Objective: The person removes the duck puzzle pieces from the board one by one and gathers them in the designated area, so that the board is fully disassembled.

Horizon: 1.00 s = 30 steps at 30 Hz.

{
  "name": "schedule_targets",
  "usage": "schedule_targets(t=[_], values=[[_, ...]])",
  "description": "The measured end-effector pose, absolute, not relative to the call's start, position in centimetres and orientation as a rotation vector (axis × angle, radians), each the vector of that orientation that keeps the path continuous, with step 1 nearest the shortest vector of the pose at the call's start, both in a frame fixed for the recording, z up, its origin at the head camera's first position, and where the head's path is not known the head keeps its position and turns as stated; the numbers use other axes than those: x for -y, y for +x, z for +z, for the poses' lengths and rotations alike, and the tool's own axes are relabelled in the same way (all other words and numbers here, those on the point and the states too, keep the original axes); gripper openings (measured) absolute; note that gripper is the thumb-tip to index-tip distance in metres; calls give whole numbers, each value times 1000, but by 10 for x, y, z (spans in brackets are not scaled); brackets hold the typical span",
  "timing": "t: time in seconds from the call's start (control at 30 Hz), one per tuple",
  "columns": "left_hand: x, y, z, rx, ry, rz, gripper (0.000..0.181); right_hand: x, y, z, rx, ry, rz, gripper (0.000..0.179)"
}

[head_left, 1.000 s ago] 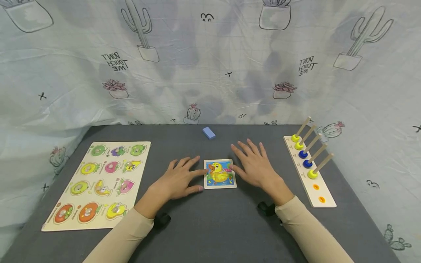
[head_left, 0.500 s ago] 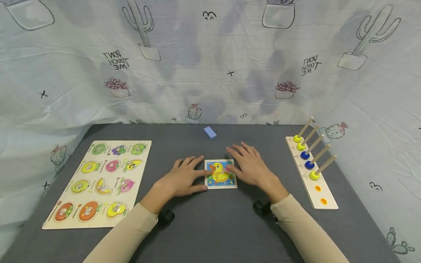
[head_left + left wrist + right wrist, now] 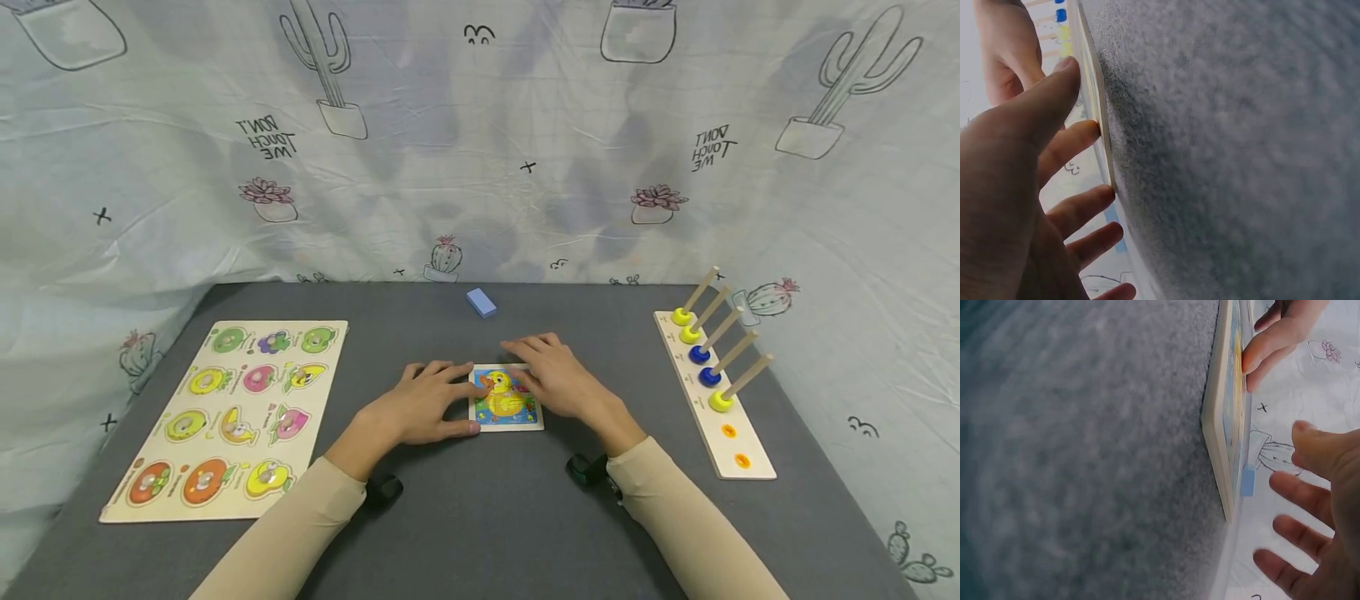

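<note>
A small square wooden duck puzzle lies flat on the grey table, its yellow duck on a blue ground inside a pale frame. My left hand rests at its left side with fingers relaxed; the index fingertip reaches over the duck's beak and the thumb tip overlaps the lower left corner. In the right wrist view, a left fingertip is right at the puzzle face. My right hand is over the puzzle's upper right, its fingers loosely bent. The right wrist view shows these fingers apart from the board, holding nothing.
A fruit peg puzzle board lies on the left. On the right stands a wooden counting board with upright pegs and yellow and blue rings. Behind the duck puzzle is a blue block. A cactus-print cloth hangs at the back.
My right hand has moved left over the puzzle and its spread fingers have drawn closer together. The left hand has shifted slightly right, its index finger reaching further over the puzzle.
</note>
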State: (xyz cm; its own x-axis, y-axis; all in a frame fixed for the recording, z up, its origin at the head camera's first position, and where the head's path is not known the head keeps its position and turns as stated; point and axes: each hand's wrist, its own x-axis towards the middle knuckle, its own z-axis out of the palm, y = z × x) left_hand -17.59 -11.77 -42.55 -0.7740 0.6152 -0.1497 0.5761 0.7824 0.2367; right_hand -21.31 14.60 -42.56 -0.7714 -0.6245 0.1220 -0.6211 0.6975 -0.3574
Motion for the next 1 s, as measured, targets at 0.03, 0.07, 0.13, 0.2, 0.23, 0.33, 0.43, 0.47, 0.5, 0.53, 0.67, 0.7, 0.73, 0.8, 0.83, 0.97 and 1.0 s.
schedule_targets(t=[0.03,0.07,0.13,0.2,0.23,0.33,0.43,0.47,0.5,0.53,0.67,0.7,0.73,0.8,0.83,0.97,1.0], values=[[117,-176,-426,-2756,937,265,61,-146,-214,-426,-2868,-1074,-623,47],[117,-177,-426,-2756,939,270,61,-145,-214,-426,-2848,-1089,-646,47],[117,-178,-427,-2758,945,270,61,-145,-215,-427,-2801,-1110,-698,48],[117,-178,-427,-2756,946,271,60,-145,-216,-427,-2760,-1120,-733,49],[117,-179,-428,-2754,946,271,60,-145,-216,-428,-2747,-1122,-740,50],[117,-180,-428,-2746,951,273,58,-146,-217,-429,-2719,-1129,-756,52],[117,-181,-429,-2743,962,263,58,-146,-219,-431,-2689,-1134,-782,53],[117,-181,-430,-2742,966,260,58,-146,-219,-432,-2679,-1137,-793,52],[117,-182,-430,-2742,970,253,58,-146,-220,-432,-2669,-1138,-803,52],[117,-182,-430,-2740,972,249,58,-146,-220,-433,-2660,-1140,-811,51],[116,-182,-429,-2738,979,238,57,-145,-222,-434,-2642,-1148,-820,49],[116,-182,-429,-2740,982,233,57,-145,-223,-434,-2638,-1147,-820,49],[116,-182,-429,-2741,983,228,57,-145,-223,-433,-2636,-1144,-815,49],[116,-183,-429,-2744,987,225,57,-145,-224,-433,-2631,-1140,-810,48],[116,-183,-429,-2746,987,223,57,-144,-224,-433,-2631,-1139,-805,47],[115,-184,-429,-2746,991,222,58,-143,-226,-431,-2629,-1146,-790,42],[115,-184,-429,-2744,992,222,58,-143,-226,-431,-2628,-1147,-784,41]])
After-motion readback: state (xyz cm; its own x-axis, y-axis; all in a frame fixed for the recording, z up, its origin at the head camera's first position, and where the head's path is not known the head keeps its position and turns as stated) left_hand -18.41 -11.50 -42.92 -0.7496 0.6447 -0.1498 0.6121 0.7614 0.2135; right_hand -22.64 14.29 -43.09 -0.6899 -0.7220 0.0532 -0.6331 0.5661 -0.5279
